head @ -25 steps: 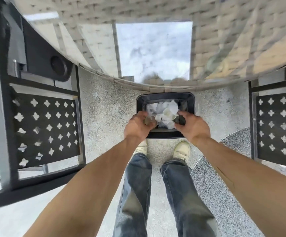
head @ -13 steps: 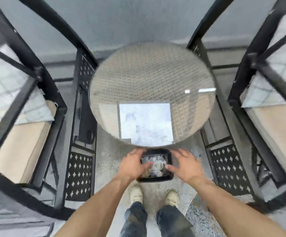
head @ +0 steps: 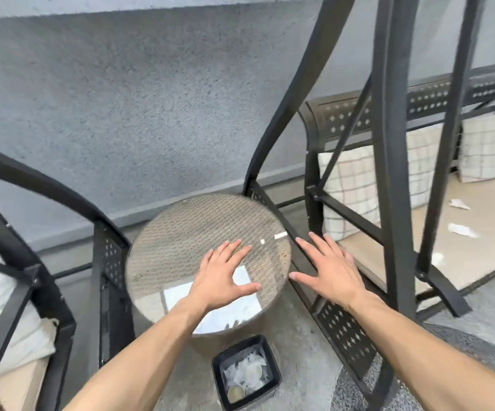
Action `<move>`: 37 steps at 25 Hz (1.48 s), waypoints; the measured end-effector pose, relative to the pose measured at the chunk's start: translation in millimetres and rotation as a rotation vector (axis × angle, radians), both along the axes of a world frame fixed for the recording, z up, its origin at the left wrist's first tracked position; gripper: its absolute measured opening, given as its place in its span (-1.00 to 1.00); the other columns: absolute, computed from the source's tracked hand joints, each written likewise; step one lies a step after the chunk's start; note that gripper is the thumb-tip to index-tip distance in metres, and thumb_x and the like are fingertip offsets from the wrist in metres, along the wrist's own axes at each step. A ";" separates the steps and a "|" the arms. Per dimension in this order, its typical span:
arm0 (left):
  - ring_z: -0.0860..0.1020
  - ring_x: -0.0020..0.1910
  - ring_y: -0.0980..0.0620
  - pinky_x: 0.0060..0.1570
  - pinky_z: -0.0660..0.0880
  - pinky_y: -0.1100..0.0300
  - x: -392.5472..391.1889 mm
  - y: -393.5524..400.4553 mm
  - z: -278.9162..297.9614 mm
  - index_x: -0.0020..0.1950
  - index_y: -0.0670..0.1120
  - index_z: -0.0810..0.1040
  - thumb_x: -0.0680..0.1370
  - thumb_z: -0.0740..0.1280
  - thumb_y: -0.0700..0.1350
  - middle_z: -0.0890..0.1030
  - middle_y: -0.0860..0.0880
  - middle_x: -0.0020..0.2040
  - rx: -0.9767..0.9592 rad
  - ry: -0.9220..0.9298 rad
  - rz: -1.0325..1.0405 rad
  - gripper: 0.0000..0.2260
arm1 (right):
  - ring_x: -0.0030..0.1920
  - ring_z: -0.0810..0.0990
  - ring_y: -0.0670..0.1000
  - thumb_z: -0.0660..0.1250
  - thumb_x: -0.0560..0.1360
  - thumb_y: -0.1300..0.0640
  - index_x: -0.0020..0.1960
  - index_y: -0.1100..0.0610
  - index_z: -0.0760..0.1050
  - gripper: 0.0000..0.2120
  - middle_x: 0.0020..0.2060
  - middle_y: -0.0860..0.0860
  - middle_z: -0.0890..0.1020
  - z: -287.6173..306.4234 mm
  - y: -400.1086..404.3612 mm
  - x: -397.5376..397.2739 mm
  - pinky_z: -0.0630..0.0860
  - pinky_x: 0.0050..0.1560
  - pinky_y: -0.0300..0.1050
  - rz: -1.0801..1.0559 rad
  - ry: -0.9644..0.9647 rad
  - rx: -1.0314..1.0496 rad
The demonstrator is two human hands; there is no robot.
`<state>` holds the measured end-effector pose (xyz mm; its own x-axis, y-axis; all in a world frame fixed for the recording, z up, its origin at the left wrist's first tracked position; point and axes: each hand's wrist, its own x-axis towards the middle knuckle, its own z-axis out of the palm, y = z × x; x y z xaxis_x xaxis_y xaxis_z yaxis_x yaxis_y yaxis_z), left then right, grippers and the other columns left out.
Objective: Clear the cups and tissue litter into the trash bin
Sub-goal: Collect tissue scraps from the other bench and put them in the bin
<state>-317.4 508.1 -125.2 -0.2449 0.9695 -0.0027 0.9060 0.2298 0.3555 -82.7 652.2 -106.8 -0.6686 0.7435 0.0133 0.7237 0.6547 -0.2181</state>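
The trash bin [head: 245, 372] stands on the floor at the near foot of the round table, a black square tub holding crumpled white tissue [head: 247, 368] and at least two cups [head: 235, 391], one seen near the bin's near corner and another among the tissue.

Beyond the bin, the left hand [head: 222, 279] is spread flat with fingers wide, empty, over the near half of the glass tabletop [head: 181, 232]; whether it touches the glass cannot be told. The right hand [head: 330, 269] is likewise open and empty, fingers splayed, just past the tabletop's right edge and above a dark metal bar of the swing frame [head: 388, 143].

The tabletop shows woven wicker under glass and a pale reflected patch at its near side.

Farther right of the table, past the frame, a swing seat [head: 462, 247] carries scraps of tissue litter [head: 462, 229], with another scrap [head: 459, 204] behind it, near checked cushions [head: 356, 185]. Left of the table, another seat frame [head: 33, 277] stands. Behind the table rises a grey textured wall [head: 122, 99].
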 end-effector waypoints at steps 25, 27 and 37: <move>-0.02 0.57 0.06 0.53 -0.09 -0.10 414.2 153.4 48.4 0.55 0.26 -0.03 0.34 0.07 0.56 0.05 0.10 0.60 0.127 -0.008 -0.899 -0.16 | 0.57 -0.07 0.06 0.12 0.37 -0.51 0.52 -0.28 -0.06 -0.18 0.58 -0.06 -0.01 60.2 -120.5 468.1 0.01 0.50 0.17 -1.001 -0.036 0.098; 0.00 0.57 0.06 0.52 -0.08 -0.10 451.1 158.6 49.1 0.55 0.26 -0.01 0.32 0.03 0.58 0.06 0.10 0.59 0.136 -0.019 -0.892 -0.14 | 0.57 -0.07 0.06 0.12 0.37 -0.51 0.52 -0.28 -0.06 -0.18 0.58 -0.06 0.00 60.7 -121.8 504.8 0.01 0.50 0.18 -1.022 -0.025 0.101; 0.03 0.56 0.04 0.52 -0.06 -0.14 586.2 184.5 45.1 0.54 0.25 0.03 0.38 0.10 0.53 0.08 0.12 0.59 0.085 -0.050 -0.830 -0.20 | 0.56 -0.11 0.04 0.13 0.37 -0.51 0.52 -0.30 -0.10 -0.18 0.57 -0.08 -0.06 51.9 -106.6 647.1 -0.04 0.51 0.23 -1.056 0.048 0.022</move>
<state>268.8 692.6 -80.1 0.5472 0.8324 0.0871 0.7517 -0.5346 0.3861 564.4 545.6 -54.8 0.3191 0.9467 0.0429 0.9193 -0.2982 -0.2570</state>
